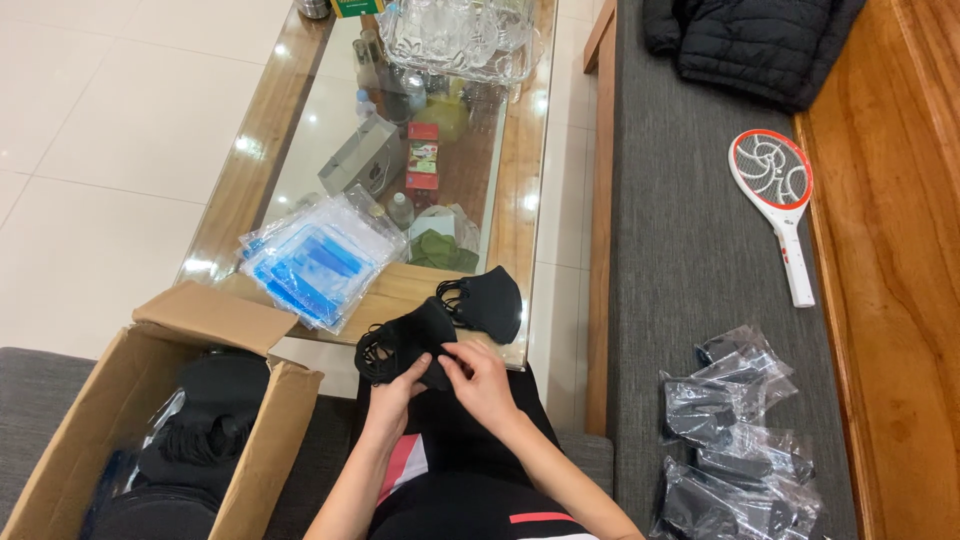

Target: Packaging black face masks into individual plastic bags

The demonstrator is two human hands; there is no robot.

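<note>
Hands (445, 375) together pinch what looks like a black mask (405, 340) beside blue-and-clear packets (315, 260)

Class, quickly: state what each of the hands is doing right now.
Left hand: closed on the black face mask, gripping its lower edge.
Right hand: fingers pinching the same mask's edge near the table.

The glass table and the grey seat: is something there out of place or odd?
The racket-shaped electric fly swatter lies alone on the grey seat, unrelated to the black masks that both hands hold, left hand and right hand. One more black mask overhangs the glass table edge. Nothing looks spilled or damaged.
</note>
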